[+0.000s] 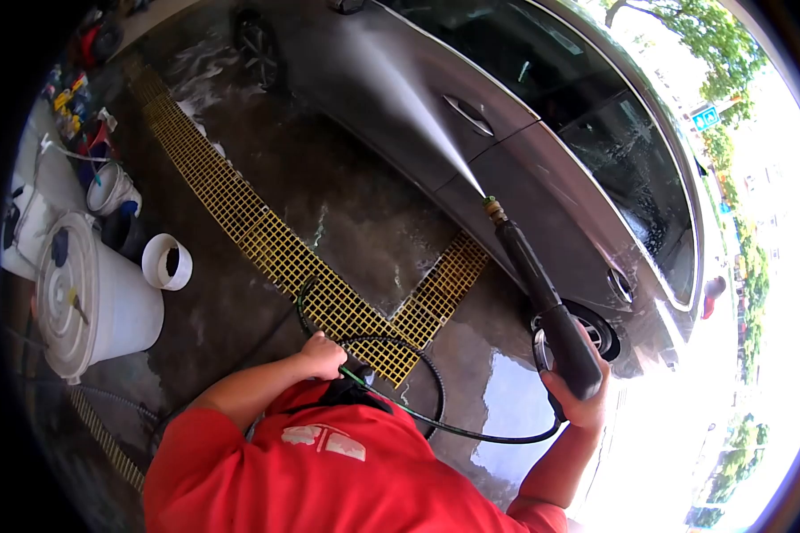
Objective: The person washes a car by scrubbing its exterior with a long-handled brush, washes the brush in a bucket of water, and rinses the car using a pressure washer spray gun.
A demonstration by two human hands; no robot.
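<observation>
My right hand (585, 396) grips the handle of a black pressure washer gun (540, 277), its brass-coloured nozzle pointing up and left. A white fan of water (422, 114) shoots from the nozzle onto the side of a dark grey car (533, 173). From the bottom of the gun a black hose (480, 435) runs left across my body. Closed around part of that hose is my left hand (324, 357), in front of my red shirt. More of the hose loops over the floor beside it.
Yellow floor grating (284, 253) crosses the wet floor and branches toward the car. At left stand a large white lidded barrel (120, 298), a small white tub (167, 262) and a bucket (111, 188). Bright daylight and trees (711, 53) lie beyond the car.
</observation>
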